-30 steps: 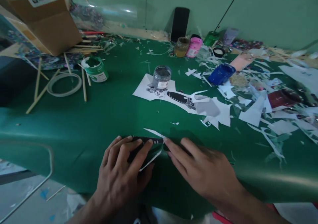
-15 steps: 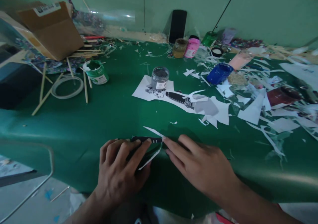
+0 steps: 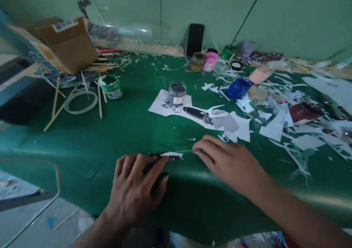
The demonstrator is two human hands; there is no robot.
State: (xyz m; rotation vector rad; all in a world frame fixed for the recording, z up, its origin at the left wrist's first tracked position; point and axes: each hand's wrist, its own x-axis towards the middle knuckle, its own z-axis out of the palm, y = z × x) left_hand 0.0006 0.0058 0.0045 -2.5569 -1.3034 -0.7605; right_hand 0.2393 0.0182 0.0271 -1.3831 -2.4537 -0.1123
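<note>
At the front of the table lies a black printed strip with small white marks and a pale sliver along its upper edge. My left hand presses on it with the fingers, hiding its left part; the thumb sits below. To the right, my right hand is closed in a pinch on a thin pale strip that runs left towards the black piece. Beyond my hands is a cut paper sheet with black printed drawings. On it stands a clear jar of grey contents.
Paper scraps litter the right side, around a blue jar and a dark red jar. A green jar, wooden sticks, a ring and a cardboard box are left. A phone leans on the wall.
My right hand has moved right and slightly up, away from the black strip, drawing the thin strip out. The two raised white slivers are no longer spread apart. My left hand stays on the piece.
</note>
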